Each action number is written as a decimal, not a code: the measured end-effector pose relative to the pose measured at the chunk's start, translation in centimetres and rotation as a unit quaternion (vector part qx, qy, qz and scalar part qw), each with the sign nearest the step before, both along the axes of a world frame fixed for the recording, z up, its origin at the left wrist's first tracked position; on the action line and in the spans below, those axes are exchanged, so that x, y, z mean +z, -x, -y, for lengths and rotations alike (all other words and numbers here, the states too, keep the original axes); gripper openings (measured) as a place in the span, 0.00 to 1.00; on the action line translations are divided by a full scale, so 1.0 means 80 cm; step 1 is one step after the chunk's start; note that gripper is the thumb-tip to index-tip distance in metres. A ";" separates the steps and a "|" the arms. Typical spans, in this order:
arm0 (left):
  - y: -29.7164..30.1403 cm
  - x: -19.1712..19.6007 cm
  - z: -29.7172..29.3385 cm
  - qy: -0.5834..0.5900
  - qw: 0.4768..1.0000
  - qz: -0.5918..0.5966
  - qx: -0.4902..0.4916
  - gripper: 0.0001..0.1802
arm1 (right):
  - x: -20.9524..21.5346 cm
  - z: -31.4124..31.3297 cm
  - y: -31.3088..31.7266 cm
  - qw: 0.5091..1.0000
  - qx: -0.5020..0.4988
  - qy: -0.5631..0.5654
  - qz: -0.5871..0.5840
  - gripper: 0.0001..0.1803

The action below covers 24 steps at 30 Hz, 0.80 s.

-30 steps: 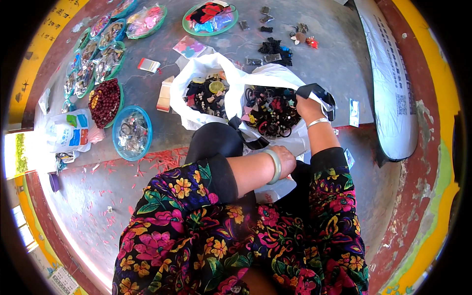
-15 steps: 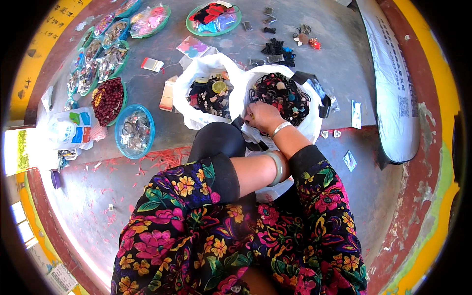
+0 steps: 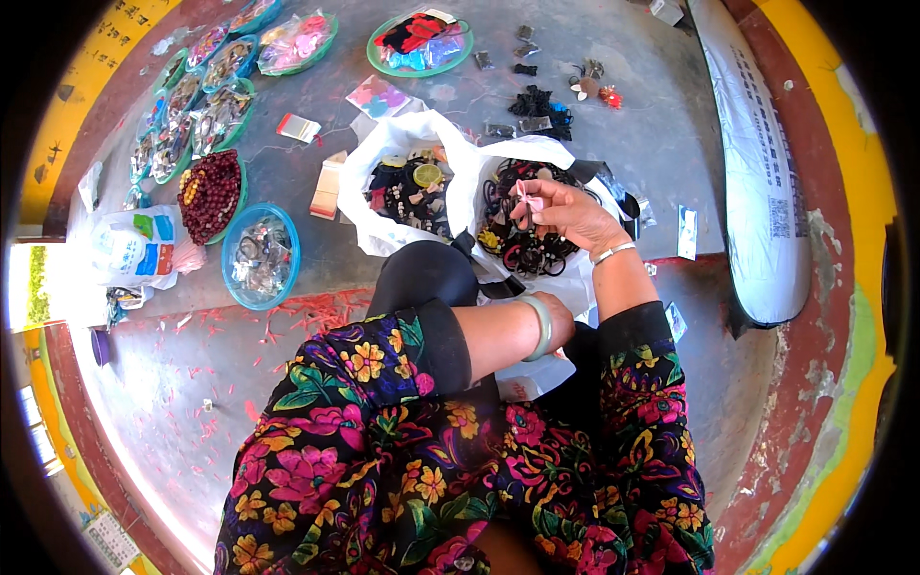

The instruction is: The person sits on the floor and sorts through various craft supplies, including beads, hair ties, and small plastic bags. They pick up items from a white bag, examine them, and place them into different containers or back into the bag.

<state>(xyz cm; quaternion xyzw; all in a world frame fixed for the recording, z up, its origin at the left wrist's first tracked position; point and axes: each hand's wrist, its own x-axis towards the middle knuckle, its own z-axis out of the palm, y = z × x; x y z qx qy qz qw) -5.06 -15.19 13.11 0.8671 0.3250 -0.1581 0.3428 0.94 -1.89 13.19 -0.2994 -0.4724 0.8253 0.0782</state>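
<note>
Over the right white bag, my right hand pinches a small pink bow hair tie between thumb and fingertips. Beneath it, the bag holds a heap of dark hair ties with coloured trims. My left hand lies low, just below that bag, its wrist wearing a pale green bangle; its fingers are out of sight. Beside it on the left stands a second white bag, filled with dark hair ties and a yellow round slice-shaped piece.
At the left are a blue round basket of packets, a dark red bead pile and several packed baskets. A green tray lies at the far side. Black bundles and small packets lie beyond the bags; a long silvery package rests right.
My right hand has risen out of the right bag and moved right, bringing up the pink bow hair tie. My left arm has stayed in nearly the same place.
</note>
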 end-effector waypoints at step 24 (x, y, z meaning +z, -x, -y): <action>0.027 -0.024 0.003 -0.015 0.974 -0.174 0.146 0.21 | -0.104 0.048 0.068 0.713 0.224 -0.597 0.291 0.10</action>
